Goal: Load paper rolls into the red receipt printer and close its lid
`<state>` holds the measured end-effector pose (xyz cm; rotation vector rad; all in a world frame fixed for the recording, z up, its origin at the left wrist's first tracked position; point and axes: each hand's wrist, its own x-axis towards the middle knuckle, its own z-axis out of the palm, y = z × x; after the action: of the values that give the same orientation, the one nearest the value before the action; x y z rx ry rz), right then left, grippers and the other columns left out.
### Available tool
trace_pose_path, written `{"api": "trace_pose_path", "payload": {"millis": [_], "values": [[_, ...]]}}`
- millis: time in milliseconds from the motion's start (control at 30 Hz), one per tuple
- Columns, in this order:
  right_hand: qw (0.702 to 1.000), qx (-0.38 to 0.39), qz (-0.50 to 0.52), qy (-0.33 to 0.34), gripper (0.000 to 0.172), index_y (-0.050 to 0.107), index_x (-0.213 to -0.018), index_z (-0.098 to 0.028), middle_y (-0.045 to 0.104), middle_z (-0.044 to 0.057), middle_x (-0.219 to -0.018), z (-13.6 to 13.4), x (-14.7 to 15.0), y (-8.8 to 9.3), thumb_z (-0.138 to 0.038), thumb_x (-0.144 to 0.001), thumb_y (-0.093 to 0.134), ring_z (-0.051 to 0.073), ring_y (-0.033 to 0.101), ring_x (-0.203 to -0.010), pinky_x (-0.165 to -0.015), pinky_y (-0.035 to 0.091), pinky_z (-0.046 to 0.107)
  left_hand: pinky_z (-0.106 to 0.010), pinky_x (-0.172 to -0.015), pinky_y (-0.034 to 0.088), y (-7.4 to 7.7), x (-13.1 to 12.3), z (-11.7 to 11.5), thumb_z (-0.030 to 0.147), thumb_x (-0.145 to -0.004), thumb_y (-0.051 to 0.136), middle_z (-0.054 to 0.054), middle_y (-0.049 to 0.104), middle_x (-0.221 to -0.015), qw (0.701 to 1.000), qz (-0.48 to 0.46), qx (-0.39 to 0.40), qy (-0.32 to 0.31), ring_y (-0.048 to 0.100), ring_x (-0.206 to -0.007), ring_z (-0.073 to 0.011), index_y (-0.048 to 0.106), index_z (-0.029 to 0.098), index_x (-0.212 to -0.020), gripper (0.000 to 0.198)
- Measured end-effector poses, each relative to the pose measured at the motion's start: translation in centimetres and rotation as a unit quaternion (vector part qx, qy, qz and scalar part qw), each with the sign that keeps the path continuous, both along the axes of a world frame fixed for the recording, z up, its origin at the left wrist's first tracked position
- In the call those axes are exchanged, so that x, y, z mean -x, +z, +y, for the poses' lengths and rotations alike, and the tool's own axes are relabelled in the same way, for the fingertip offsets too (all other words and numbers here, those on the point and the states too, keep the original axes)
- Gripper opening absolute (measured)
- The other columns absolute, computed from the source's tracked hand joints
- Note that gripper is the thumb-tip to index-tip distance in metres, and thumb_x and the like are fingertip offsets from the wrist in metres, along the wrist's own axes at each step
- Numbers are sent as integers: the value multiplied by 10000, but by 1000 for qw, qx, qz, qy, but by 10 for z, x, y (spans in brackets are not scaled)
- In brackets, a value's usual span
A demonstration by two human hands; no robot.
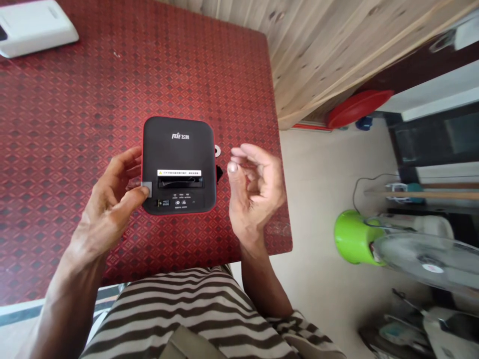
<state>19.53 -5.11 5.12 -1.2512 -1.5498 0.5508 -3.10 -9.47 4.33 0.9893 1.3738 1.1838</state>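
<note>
A compact receipt printer point(178, 154), black on top with red sides, sits over the patterned tabletop, its paper slot and small button panel towards me. My left hand point(116, 194) grips its left side, the thumb on a grey tab point(146, 189) at the edge and the fingers along the side. To the right, my right hand point(254, 187) is apart from the printer, fingers loosely curled, a gap between thumb and fingertips and nothing held. Between that hand and the printer are a small white ring point(217, 151) and a dark pointed piece point(219, 174), partly hidden by the printer.
The red patterned table point(179, 75) ends at the right near a wood-panelled wall point(318, 40). A white device point(37, 27) lies at the far left corner. On the floor to the right stand a green bucket point(350, 237) and a fan point(430, 262).
</note>
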Motion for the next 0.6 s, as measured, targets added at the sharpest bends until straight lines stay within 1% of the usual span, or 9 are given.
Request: {"api": "trace_pose_path", "payload": {"millis": [133,200,300,400,433,500,567,600], "values": [[997,-64,-47,-7,267,646,-1231,-297,715,13,-1113,-8,1,5,-184,-995,595,161,716,-1014,-885,615,353,-547,-1153,450,-1,-1,1,246,-814,709,-58,627,-1450,1000,6,-11,6,581,-1343,-326,606,326,-1394,595],[993,-85,-79,-4,269,647,-1220,-301,719,16,-1099,-12,2,9,-173,-988,601,172,711,-990,-870,614,370,-544,-1141,460,-3,-2,1,223,-809,697,-61,645,-1422,1000,5,-16,15,589,-1332,-321,612,321,-1385,591],[987,-109,-115,3,270,641,-1206,-318,732,22,-1094,-18,6,15,-162,-989,598,185,698,-943,-844,602,380,-538,-1119,478,-5,-1,0,219,-809,688,-66,664,-1391,1000,4,-18,15,602,-1304,-312,601,313,-1395,600],[981,-147,-122,13,264,661,-1179,-279,740,35,-1066,-21,9,20,-120,-974,614,191,699,-934,-838,597,377,-536,-1093,494,-5,0,-1,242,-812,681,-72,670,-1383,1000,6,-9,-1,617,-1270,-310,603,299,-1393,589],[979,-155,-127,29,254,668,-1169,-263,742,38,-1064,-20,9,21,-112,-970,618,191,703,-946,-848,599,378,-536,-1091,494,-4,1,-1,246,-813,673,-72,674,-1376,1000,6,-7,-3,619,-1263,-310,613,293,-1381,573],[972,-144,-163,90,212,681,-1145,-247,745,37,-1075,-13,10,25,-130,-982,613,184,705,-977,-889,602,380,-538,-1106,478,-2,1,-1,253,-815,670,-73,681,-1365,1000,4,-8,-3,619,-1256,-309,626,282,-1364,552],[953,-100,-228,173,188,693,-1122,-243,747,35,-1094,-1,13,30,-151,-1011,573,177,699,-1016,-946,590,382,-534,-1121,464,-1,2,-1,283,-821,696,-80,685,-1359,1000,0,-12,-2,622,-1248,-307,634,263,-1352,534],[937,-69,-269,210,203,699,-1116,-236,746,39,-1105,7,16,33,-141,-1021,547,179,696,-1036,-964,582,382,-529,-1122,464,-1,2,0,307,-827,711,-87,686,-1358,1000,-2,-16,-2,624,-1245,-306,634,252,-1350,531]]}}
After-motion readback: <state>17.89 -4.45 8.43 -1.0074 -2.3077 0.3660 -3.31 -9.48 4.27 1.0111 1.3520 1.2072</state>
